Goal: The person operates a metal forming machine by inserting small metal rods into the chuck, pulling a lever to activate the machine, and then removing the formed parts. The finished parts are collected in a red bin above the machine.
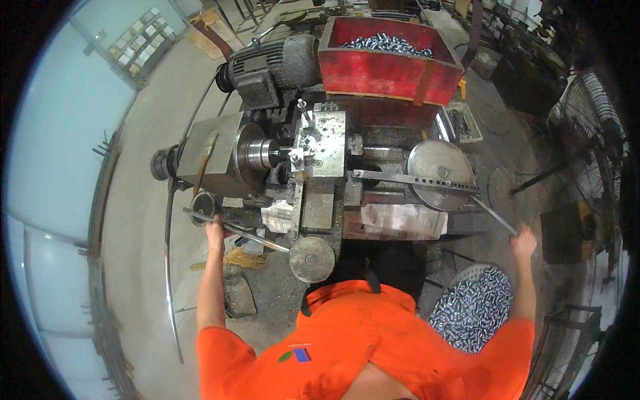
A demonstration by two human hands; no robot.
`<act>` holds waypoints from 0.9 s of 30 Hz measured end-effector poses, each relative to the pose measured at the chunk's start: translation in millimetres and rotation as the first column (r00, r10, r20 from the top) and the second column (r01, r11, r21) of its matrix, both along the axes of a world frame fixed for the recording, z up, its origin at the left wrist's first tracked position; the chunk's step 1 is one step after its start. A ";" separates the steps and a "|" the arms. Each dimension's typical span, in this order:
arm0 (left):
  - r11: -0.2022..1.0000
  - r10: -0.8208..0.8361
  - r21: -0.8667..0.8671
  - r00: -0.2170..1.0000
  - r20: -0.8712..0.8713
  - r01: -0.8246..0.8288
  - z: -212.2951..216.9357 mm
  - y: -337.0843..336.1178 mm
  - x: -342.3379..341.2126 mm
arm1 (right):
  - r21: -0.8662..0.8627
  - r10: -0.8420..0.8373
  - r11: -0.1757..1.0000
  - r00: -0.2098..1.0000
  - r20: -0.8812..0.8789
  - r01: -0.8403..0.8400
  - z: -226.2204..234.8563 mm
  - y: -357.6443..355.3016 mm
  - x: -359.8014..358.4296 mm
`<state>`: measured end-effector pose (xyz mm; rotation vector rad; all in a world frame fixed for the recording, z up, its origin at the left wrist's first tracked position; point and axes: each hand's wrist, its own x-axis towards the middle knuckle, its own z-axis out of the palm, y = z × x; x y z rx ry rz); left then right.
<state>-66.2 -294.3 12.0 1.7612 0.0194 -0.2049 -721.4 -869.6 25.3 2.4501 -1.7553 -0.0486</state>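
Note:
A small lathe stands before me, its spindle chuck (261, 154) at the left and a metal tool block (327, 143) beside it. My left hand (214, 233) is closed around a metal lever rod (257, 238), which runs to a round counterweight disc (312, 259). Out to the right, my right hand (523, 241) grips the end of another lever rod (495, 215). That rod joins a flat bar with a row of holes (417, 179), lying across a large round metal disc (440, 160). What the chuck holds is too small to make out.
Behind the lathe are an electric motor (283, 63) and a red bin (387, 79) of small metal pieces. A basket (460, 275) of similar pieces sits low by my right arm. A brush (205, 160) leans near the headstock, and a fan (590, 127) stands far right.

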 end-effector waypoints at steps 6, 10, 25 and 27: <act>0.997 -0.049 -0.062 0.986 -0.160 0.039 3.5 31.5 4.5 | -0.288 -0.069 0.952 0.990 0.119 0.101 -1.9 -3.6 58.1; 0.821 -0.252 0.523 0.967 -0.028 0.229 -62.4 86.4 16.4 | -0.496 0.337 0.864 0.835 0.435 -0.090 -28.5 73.1 86.0; 0.376 -0.494 0.897 0.869 -0.020 0.234 -149.9 29.6 -33.2 | 0.152 0.023 0.972 0.718 0.696 -0.179 -42.8 187.4 110.2; 0.023 -0.566 0.963 0.797 -0.209 0.268 -123.9 44.1 -15.1 | 0.163 0.067 0.958 0.733 0.676 -0.237 -10.1 175.6 128.8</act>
